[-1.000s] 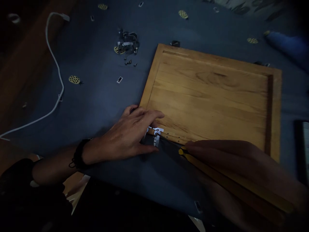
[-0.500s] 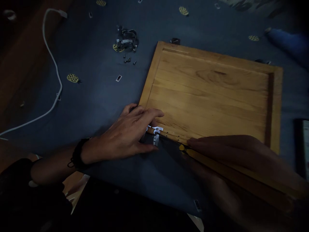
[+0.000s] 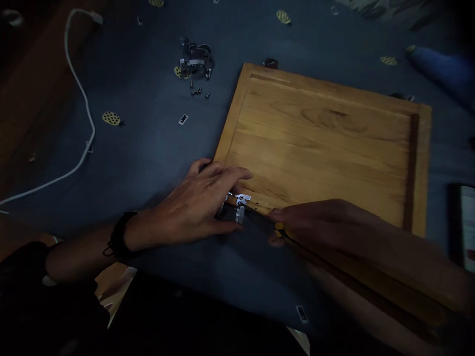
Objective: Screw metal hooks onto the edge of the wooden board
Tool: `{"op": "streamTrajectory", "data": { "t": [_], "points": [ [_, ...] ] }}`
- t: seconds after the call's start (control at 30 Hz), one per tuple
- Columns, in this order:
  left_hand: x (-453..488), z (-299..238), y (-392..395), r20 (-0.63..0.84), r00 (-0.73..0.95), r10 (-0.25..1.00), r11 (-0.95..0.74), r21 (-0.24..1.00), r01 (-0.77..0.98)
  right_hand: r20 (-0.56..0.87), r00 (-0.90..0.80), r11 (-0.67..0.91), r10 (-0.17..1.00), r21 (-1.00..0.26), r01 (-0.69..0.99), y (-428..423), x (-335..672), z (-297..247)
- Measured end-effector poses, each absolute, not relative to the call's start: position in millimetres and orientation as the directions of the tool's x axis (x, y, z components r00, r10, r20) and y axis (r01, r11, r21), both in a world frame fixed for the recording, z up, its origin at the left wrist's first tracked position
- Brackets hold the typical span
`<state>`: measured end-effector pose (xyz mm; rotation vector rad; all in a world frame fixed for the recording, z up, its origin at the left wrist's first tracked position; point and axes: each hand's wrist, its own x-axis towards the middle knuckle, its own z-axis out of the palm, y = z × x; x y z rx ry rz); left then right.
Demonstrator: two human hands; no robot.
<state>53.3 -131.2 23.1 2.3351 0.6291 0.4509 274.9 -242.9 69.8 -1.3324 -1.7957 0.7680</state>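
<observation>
My left hand [image 3: 206,200] is closed around a metal hinge [image 3: 240,213] at the near left corner of a wooden panel [image 3: 319,143]. Its thumb presses the hinge from the near side, while the fingers rest on the panel's edge and face. My right hand [image 3: 334,227] grips a screwdriver with a yellow handle [image 3: 279,230], held at a low slant. The dark shaft runs toward the hinge, and its tip meets the hinge's metal plate. Whether a screw sits under the tip, I cannot make out.
Beyond the panel's left side lie a pile of dark metal hinges [image 3: 196,59] and several loose screws [image 3: 198,91]. A white cable [image 3: 87,104] curves along the left. A phone-like dark object [image 3: 465,222] lies at the right, and a blue object [image 3: 441,64] at the far right.
My right hand has shifted slightly up and left along the screwdriver, its fingers now around the yellow collar. My left hand stays in place on the hinge.
</observation>
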Motion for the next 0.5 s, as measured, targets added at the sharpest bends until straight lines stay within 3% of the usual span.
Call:
{"op": "streamTrajectory", "data": {
  "t": [0.1, 0.2, 0.5],
  "points": [
    [53.6, 23.3, -130.8, 0.147, 0.830, 0.539, -0.662, 0.684, 0.308, 0.189, -0.242, 0.290, 0.951, -0.817, 0.498, -244.3, 288.9, 70.4],
    [53.5, 23.2, -130.5, 0.132, 0.830, 0.542, -0.650, 0.692, 0.314, 0.186, -0.348, 0.369, 0.919, -0.719, 0.589, -244.6, 297.7, 70.5],
    [54.1, 26.4, -131.0, 0.087, 0.825, 0.558, -0.615, 0.712, 0.340, 0.245, -0.070, 0.225, 0.967, -0.693, 0.685, -242.3, 269.0, 67.2]
  ]
}}
